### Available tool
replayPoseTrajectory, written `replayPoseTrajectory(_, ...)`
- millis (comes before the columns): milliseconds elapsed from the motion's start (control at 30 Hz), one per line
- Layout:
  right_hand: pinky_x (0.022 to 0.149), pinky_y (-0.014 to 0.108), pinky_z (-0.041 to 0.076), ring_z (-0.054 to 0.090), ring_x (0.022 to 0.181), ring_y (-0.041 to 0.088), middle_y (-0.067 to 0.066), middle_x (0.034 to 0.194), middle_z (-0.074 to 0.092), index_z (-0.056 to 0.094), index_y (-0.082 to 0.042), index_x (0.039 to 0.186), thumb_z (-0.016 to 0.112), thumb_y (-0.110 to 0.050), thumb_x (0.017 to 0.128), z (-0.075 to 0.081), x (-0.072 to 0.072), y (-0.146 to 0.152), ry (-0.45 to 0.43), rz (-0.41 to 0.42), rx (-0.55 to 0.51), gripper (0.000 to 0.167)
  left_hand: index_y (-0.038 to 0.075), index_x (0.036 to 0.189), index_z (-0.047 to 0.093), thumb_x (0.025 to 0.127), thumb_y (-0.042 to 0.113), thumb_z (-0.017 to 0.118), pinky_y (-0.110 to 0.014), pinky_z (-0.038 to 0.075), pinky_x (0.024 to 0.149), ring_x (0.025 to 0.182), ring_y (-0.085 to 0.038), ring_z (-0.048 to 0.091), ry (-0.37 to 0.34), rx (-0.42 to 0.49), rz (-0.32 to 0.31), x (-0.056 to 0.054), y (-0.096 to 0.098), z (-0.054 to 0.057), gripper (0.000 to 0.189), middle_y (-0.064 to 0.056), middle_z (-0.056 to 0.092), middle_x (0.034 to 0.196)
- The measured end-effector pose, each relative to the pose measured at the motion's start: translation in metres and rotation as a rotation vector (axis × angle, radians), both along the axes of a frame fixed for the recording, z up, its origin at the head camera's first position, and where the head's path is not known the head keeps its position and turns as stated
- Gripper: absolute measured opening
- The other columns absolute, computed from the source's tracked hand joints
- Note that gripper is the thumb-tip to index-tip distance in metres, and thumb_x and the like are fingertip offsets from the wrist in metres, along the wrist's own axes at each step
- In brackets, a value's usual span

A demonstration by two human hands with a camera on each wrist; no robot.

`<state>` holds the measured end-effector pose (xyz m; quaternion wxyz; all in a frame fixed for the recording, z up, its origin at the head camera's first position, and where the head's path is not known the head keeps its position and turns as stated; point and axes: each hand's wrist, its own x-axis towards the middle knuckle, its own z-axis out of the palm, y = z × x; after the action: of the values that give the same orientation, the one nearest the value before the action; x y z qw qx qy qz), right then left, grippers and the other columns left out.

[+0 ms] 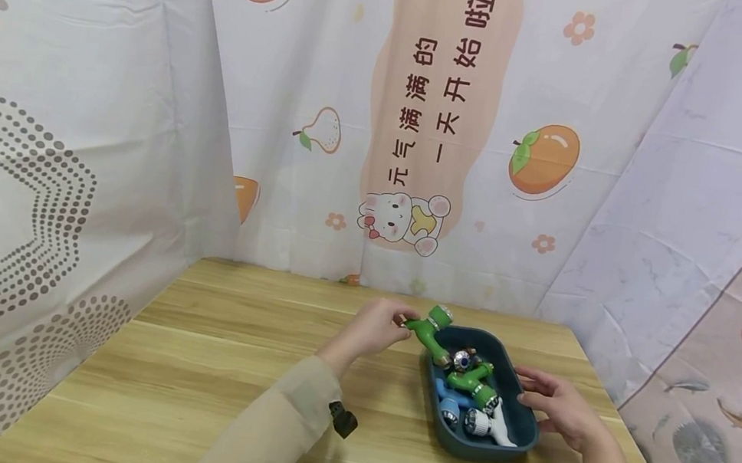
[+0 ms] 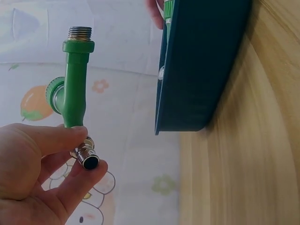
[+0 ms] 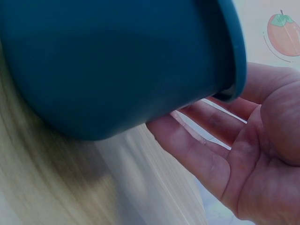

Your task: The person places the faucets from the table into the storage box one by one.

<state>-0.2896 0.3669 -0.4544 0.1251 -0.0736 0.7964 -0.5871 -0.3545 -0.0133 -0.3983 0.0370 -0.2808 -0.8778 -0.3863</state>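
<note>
My left hand (image 1: 378,327) pinches a green tap (image 1: 426,332) between thumb and fingers, above the far left edge of a dark teal basin (image 1: 479,451). In the left wrist view, the tap (image 2: 75,89) has a threaded metal end pointing up, a round green knob at its side and a metal nozzle by my fingertips. My right hand (image 1: 564,411) is at the basin's right side. Its fingers, fairly straight, touch or nearly touch the outer wall; the rim hides the thumb tip in the right wrist view.
The basin holds another green tap (image 1: 473,383), a blue tap (image 1: 449,409), a white tap (image 1: 488,425) and a metallic round part (image 1: 462,361). It stands on a wooden table (image 1: 202,365), toward the right. Printed curtains (image 1: 305,200) hang behind and at both sides.
</note>
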Motion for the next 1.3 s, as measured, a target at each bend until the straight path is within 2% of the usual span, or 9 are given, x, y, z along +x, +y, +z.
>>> replayPoseTrajectory(167,0.081,0.055,0.058,0.059,0.119,0.038,0.039,0.148,0.038,0.029,0.008,0.154,0.064,-0.009,0.099,0.001,0.0,0.0,0.002,0.0,0.0,0.067,0.019,0.116,0.077,0.093,0.01,0.075,-0.022,0.052,0.074,0.089,-0.006,0.061,0.056,-0.064,-0.022,-0.001,0.007,0.006,0.025,0.01,0.069,0.105)
replayPoseTrajectory(400,0.081,0.055,0.058,0.059,0.12,0.039,0.039,0.148,0.039,0.03,0.008,0.154,0.064,-0.009,0.099,0.001,0.001,0.0,0.003,-0.005,0.007,0.067,0.02,0.116,0.076,0.093,0.01,0.076,-0.021,0.052,0.076,0.091,-0.007,0.061,0.083,-0.104,-0.068,0.0,0.017,0.012,0.025,0.012,0.067,0.103)
replayPoseTrajectory(667,0.08,0.055,0.058,0.058,0.12,0.039,0.038,0.148,0.039,0.03,0.007,0.154,0.064,-0.009,0.099,0.0,0.001,0.0,0.003,-0.004,0.002,0.066,0.019,0.118,0.075,0.091,0.008,0.077,-0.02,0.051,0.08,0.092,-0.004,0.061,0.128,-0.181,-0.091,0.005,0.029,0.019,0.03,0.008,0.069,0.109)
replayPoseTrajectory(900,0.08,0.055,0.058,0.058,0.12,0.039,0.038,0.148,0.039,0.03,0.007,0.154,0.064,-0.009,0.099,0.0,0.0,0.0,0.003,-0.004,0.005,0.067,0.018,0.12,0.075,0.091,0.007,0.076,-0.018,0.051,0.08,0.094,-0.006,0.062,0.157,-0.246,-0.111,0.007,0.039,0.018,0.031,0.006,0.07,0.113)
replayPoseTrajectory(1100,0.08,0.055,0.058,0.059,0.119,0.039,0.038,0.148,0.039,0.03,0.007,0.154,0.065,-0.01,0.099,0.0,0.001,0.001,0.001,-0.004,0.011,0.068,0.018,0.116,0.076,0.091,0.007,0.077,-0.021,0.051,0.088,0.103,-0.009,0.064,0.216,-0.288,-0.133,0.009,0.046,0.015,0.028,0.006,0.071,0.114)
replayPoseTrajectory(1300,0.08,0.055,0.058,0.059,0.119,0.039,0.039,0.148,0.038,0.03,0.008,0.154,0.065,-0.01,0.099,0.0,0.0,0.001,0.001,-0.007,0.014,0.068,0.019,0.115,0.077,0.09,0.01,0.079,-0.02,0.05,0.091,0.105,-0.006,0.063,0.233,-0.308,-0.156,0.011,0.052,0.014,0.026,0.007,0.071,0.115)
